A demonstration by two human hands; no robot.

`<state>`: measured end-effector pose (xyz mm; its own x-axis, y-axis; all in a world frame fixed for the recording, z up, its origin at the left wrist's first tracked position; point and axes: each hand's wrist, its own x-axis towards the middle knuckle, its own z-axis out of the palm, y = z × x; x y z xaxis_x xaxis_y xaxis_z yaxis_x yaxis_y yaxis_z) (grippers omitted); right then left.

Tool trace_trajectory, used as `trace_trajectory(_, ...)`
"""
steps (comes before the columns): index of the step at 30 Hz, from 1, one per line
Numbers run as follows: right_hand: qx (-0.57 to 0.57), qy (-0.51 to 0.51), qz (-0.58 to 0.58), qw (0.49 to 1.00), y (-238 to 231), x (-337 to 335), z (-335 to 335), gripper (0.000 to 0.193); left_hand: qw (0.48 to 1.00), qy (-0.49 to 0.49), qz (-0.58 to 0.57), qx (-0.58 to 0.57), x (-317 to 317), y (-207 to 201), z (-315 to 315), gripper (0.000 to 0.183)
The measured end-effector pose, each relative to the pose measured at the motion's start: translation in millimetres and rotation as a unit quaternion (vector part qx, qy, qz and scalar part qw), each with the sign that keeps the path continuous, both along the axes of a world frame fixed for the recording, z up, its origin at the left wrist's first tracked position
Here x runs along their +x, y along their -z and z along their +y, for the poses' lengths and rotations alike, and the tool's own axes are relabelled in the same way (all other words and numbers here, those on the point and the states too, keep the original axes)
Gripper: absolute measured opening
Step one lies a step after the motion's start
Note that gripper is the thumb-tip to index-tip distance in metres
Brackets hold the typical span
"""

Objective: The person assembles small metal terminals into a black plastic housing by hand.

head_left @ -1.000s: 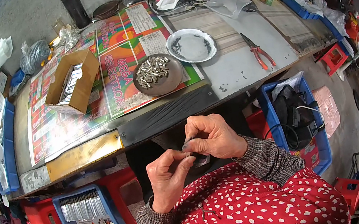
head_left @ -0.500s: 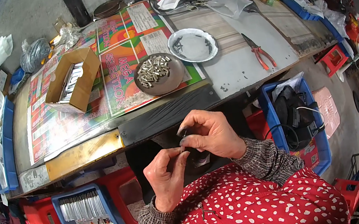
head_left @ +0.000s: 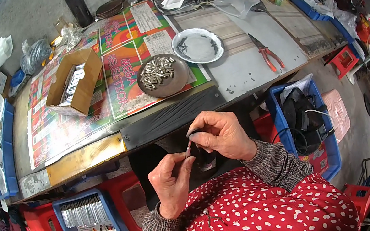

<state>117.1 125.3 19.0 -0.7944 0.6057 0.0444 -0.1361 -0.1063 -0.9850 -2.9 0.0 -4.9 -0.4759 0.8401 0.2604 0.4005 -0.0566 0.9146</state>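
Over my lap, just in front of the table edge, my two hands work close together. My left hand (head_left: 172,181) is closed, thumb and forefinger pinching a small, thin metallic piece (head_left: 188,151) that points up toward the other hand. My right hand (head_left: 223,137) is closed in a pinch at its upper end, with dark smudges on the fingertips; what sits between them is too small to make out. Beyond them on the table stands a brown round plate (head_left: 180,83) heaped with short silvery metal tubes (head_left: 157,72). Next to it, a white dish (head_left: 204,53) holds small dark slivers.
Red-handled pliers (head_left: 268,54) lie right of the dish. An open cardboard box (head_left: 87,94) of silvery pieces stands at the left. Below the table are a blue tray of thin metal rods (head_left: 84,211) by red stools and a blue crate (head_left: 284,114) with a black bag.
My fingertips have drawn slightly apart, showing more of the small metallic piece between them. My right hand has shifted a little to the right. The things on the table stay put.
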Motion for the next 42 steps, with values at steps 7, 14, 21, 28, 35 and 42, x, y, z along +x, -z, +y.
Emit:
trace_trajectory(7,0.127,0.016,-0.001,0.992,-1.1,2.2,0.4,0.005,1.000,0.006,-0.001,0.001,-0.3,3.1,0.3,0.012)
trace_trajectory(14,0.067,0.043,0.016,0.997,-1.2,-4.3,-11.4,0.004,1.000,-0.015,-0.007,0.015,-3.4,1.8,-7.3,0.012)
trace_trajectory(21,0.030,0.135,0.023,0.990,0.7,0.1,-3.1,0.003,0.997,-0.035,0.072,0.006,-18.0,2.6,-24.9,0.012)
trace_trajectory(28,0.057,0.117,0.047,0.990,12.4,0.9,4.8,0.004,0.949,-0.227,0.207,-0.073,-73.7,22.0,-97.5,0.010)
trace_trajectory(35,0.058,0.092,0.033,0.993,16.5,-10.8,4.6,0.007,0.823,-0.407,0.327,-0.224,-146.4,62.6,-197.7,0.009)
trace_trajectory(42,0.062,0.102,0.023,0.993,14.0,-11.5,4.6,0.007,0.740,-0.445,0.410,-0.292,-182.5,78.6,-226.6,0.008)
